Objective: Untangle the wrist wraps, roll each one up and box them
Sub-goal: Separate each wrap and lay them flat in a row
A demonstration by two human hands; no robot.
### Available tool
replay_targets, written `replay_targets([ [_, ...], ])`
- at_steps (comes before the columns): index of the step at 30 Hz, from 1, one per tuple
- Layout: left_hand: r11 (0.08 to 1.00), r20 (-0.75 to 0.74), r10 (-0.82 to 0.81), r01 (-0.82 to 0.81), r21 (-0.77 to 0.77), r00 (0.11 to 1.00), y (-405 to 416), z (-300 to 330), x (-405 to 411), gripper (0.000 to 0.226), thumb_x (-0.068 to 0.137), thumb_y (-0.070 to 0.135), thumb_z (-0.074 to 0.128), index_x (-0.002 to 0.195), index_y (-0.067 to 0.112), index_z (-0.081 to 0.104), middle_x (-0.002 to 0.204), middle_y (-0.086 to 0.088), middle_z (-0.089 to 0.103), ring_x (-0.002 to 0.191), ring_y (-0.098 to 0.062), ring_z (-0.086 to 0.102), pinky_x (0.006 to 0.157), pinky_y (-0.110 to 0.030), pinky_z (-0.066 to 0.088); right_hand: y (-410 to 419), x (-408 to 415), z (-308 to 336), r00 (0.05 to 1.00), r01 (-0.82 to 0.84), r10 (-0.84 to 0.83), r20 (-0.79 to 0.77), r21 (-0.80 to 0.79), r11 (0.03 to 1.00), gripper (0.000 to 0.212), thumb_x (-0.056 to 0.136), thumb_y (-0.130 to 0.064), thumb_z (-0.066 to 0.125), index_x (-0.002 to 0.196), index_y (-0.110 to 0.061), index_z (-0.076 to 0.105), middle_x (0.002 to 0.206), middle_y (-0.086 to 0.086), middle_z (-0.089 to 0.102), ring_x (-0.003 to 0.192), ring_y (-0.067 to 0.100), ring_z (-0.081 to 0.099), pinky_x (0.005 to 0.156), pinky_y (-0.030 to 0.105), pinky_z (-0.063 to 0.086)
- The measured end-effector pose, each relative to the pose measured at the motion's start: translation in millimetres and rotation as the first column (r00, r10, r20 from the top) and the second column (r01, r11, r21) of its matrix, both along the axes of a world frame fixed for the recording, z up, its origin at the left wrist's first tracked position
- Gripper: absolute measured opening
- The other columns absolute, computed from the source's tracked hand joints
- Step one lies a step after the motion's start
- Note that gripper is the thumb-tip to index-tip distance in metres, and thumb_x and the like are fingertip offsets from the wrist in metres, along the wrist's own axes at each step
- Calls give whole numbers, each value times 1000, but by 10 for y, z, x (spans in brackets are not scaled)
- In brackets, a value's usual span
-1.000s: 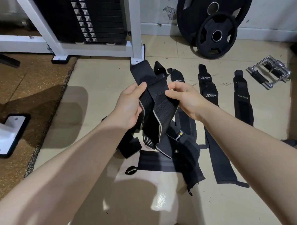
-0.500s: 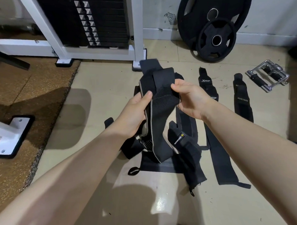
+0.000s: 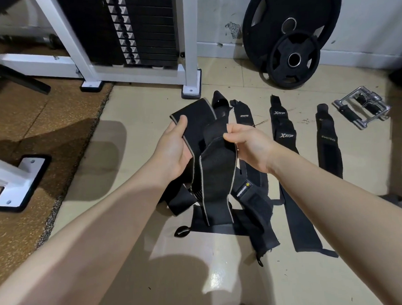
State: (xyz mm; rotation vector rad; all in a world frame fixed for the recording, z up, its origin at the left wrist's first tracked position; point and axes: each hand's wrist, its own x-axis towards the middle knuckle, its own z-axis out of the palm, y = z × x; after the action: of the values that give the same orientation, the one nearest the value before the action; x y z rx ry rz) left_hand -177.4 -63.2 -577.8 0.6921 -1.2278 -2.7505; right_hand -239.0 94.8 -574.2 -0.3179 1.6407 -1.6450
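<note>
Both hands work above the floor: the left hand grips 1 end of a grey-edged wrist wrap, thumb on top, while the right hand pinches its folded upper edge. Below it, a tangled heap of wraps lies on the tiles. Beside it, 3 straightened wraps lie flat in a row. Nothing looks rolled yet, and no box is in view, so the task seems early.
</note>
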Motion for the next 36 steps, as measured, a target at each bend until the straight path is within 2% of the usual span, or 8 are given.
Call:
replay_targets([
  [3, 994, -56, -107, 105, -35, 993, 59, 58, 31, 32, 105, 23, 34, 128, 11, 51, 116, -13, 67, 100, -23, 68, 86, -36, 56, -65, 26, -43, 997, 60, -58, -44, 37, 998, 17, 97, -8, 48, 84, -11, 59, 81, -3, 66, 75, 7, 62, 74, 21, 48],
  [11, 981, -117, -155, 139, -138, 981, 30, 124, 17, 33, 106, 23, 30, 134, 16, 44, 120, -10, 65, 104, -22, 67, 85, -35, 57, -184, 28, -18, 945, 266, -241, -221, 90, 960, 14, 95, -13, 54, 82, -15, 57, 87, 7, 61, 84, 19, 57, 82, 33, 46],
  [14, 959, -101, -166, 137, -247, 981, 5, 140, 17, 28, 105, 21, 34, 129, 17, 49, 114, -4, 68, 98, -19, 69, 81, -33, 58, -187, 73, 17, 920, 282, -223, -321, 151, 947, 16, 94, -15, 55, 79, -18, 56, 86, 10, 59, 79, 18, 55, 74, 26, 45],
  [19, 877, -100, -108, 48, -478, 989, -53, 175, -48, 26, 101, 15, 46, 125, 13, 56, 116, -5, 68, 104, -15, 66, 88, -30, 52, -192, 99, -54, 901, 301, -211, -379, 197, 933, 16, 93, -19, 57, 76, -20, 55, 84, 13, 56, 78, 22, 51, 76, 35, 44],
  [26, 888, -178, -87, -5, -461, 980, -85, 275, -109, 24, 102, 5, 38, 113, 12, 58, 103, -4, 67, 91, -11, 68, 78, -24, 54, -139, 102, -62, 917, 262, -167, -363, 230, 937, 21, 94, -17, 56, 74, -21, 52, 81, 11, 49, 77, 19, 43, 71, 31, 34],
  [32, 944, -43, -130, 111, -310, 991, -80, 152, -64, 33, 101, 25, 45, 130, 11, 51, 116, -3, 67, 103, -14, 65, 92, -33, 53, -132, 56, -48, 897, 355, -297, -327, 134, 925, 15, 94, -17, 55, 80, -22, 56, 84, 11, 53, 82, 22, 50, 79, 37, 42],
  [34, 885, 43, -244, 241, -398, 969, 11, 7, 44, 28, 99, 21, 49, 124, 10, 56, 113, -4, 68, 100, -15, 66, 89, -31, 52, -150, 58, -25, 884, 402, -363, -296, 82, 912, 9, 94, -15, 56, 90, -23, 56, 87, 12, 58, 85, 23, 56, 81, 38, 45],
  [36, 835, 47, -245, 236, -497, 968, 82, -96, 89, 23, 97, 8, 50, 119, 10, 58, 108, -3, 69, 95, -13, 67, 83, -25, 54, -176, 57, -10, 881, 423, -381, -280, 105, 900, 26, 93, -17, 59, 116, -24, 50, 95, 7, 62, 93, 21, 62, 86, 34, 48],
])
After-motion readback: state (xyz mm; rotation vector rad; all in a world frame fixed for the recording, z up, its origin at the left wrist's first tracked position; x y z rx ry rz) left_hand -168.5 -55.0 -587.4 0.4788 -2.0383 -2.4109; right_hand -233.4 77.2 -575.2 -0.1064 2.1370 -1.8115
